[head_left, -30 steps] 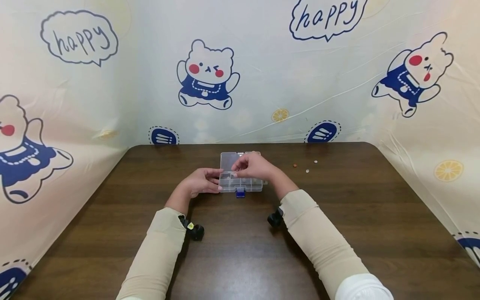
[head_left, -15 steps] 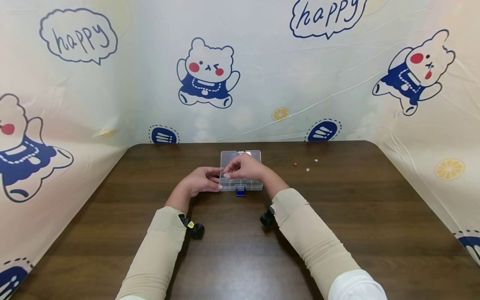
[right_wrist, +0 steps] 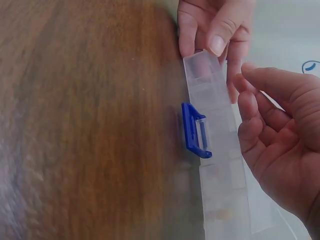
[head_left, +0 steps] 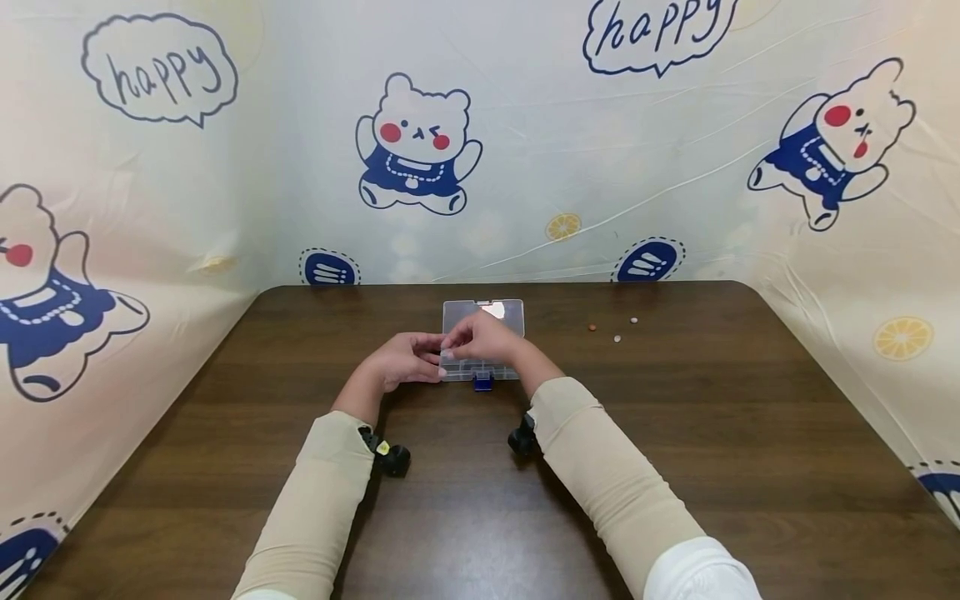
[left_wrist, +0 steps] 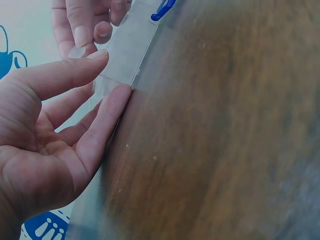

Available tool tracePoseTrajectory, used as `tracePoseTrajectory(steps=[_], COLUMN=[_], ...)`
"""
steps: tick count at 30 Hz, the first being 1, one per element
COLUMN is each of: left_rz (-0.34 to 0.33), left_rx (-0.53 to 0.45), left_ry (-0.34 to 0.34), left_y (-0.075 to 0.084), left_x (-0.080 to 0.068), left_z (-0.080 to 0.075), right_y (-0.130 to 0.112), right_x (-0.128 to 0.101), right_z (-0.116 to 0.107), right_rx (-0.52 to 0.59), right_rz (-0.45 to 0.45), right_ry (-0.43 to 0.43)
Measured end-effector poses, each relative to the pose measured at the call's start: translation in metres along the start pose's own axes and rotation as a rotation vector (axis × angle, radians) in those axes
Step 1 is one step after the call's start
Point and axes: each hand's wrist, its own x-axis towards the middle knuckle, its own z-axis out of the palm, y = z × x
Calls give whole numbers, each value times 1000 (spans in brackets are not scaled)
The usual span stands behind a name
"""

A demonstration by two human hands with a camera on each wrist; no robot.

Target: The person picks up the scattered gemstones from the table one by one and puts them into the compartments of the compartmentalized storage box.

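A clear plastic compartment box (head_left: pixel 459 372) stands near the far edge of the table, its clear lid (head_left: pixel 510 315) tipped back and a blue latch (head_left: pixel 482 383) at the front. My left hand (head_left: pixel 401 360) grips the box's left end, thumb on top and fingers along the side, as the right wrist view shows. Over the left compartments, my right hand (head_left: pixel 483 337) has thumb and forefinger together. Between them, in the left wrist view, a small pale translucent disc (left_wrist: pixel 76 52) is pinched. Something small and yellowish (right_wrist: pixel 223 214) shows through one compartment.
To the right of the box lie several tiny pieces: an orange-brown one (head_left: pixel 592 327), a white one (head_left: pixel 617 338) and another pale one (head_left: pixel 633 320). A printed cloth (head_left: pixel 525 167) hangs behind the brown table (head_left: pixel 465 517) and along both sides.
My right hand has moved left across the box, from the middle compartments to its left end. My left hand has stayed at the box's end.
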Motion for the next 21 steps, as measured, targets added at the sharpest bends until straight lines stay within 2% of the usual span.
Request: tracePoseTrajectory(steps=[9,21], left_rz=[9,-4], left_rx=[-10,14], left_ry=[1,12], left_y=[0,0], left_x=[0,0], left_z=[1,0], right_y=[2,3], right_x=[1,-10], right_z=[2,-2], right_rx=[-13,65], right_rz=[18,11], right_ry=[7,63])
